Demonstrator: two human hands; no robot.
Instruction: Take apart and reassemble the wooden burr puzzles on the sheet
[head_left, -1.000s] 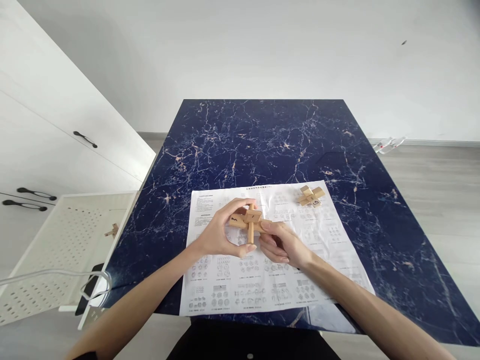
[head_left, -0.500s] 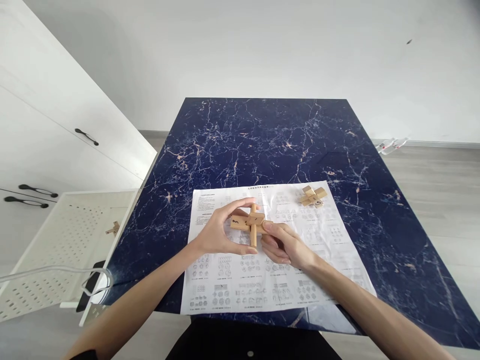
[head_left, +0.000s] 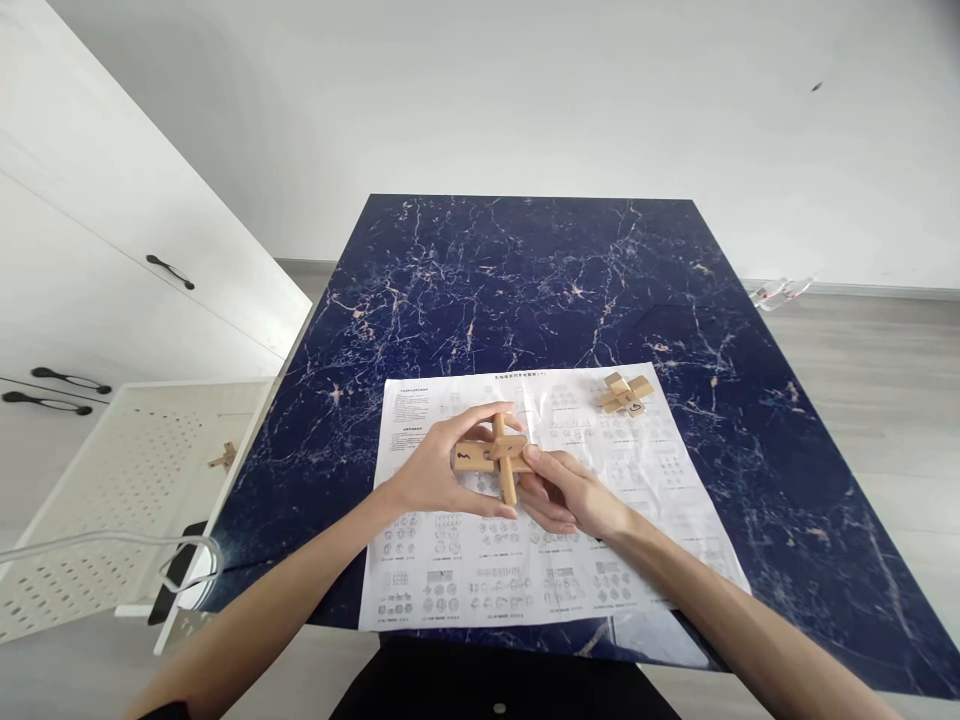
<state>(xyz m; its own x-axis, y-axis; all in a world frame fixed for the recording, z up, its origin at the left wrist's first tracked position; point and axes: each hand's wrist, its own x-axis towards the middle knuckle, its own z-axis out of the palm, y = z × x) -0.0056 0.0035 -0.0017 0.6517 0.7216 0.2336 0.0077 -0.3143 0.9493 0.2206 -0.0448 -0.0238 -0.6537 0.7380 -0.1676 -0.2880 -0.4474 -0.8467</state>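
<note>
A wooden interlocking puzzle (head_left: pixel 474 457) of crossed light-brown pieces is between my two hands, above a printed sheet (head_left: pixel 450 610). Dark handwritten marks show on its left piece and on the block at the centre. My left hand (head_left: pixel 431 465) curves around its left side, finger and thumb at the two ends of the upright rod. Between thumb and fingers, my right hand (head_left: pixel 574 490) pinches the right end of the puzzle; its curled fingers partly hide that end. A second wooden puzzle (head_left: pixel 626 396), also with a dark mark, lies on the sheet's upper right.
The sheet, covered in small diagrams, lies on a dark blue marble-patterned table (head_left: pixel 517 280). At left are a white perforated rack (head_left: pixel 97 490) with a small wooden piece (head_left: pixel 223 457) on it, a pale cable (head_left: pixel 112 538) and white cabinets (head_left: pixel 135 230).
The upright rod has tilted, its top leaning left, and the puzzle has shifted slightly left in my hands. Both hands keep nearly the same place. The second puzzle has not moved.
</note>
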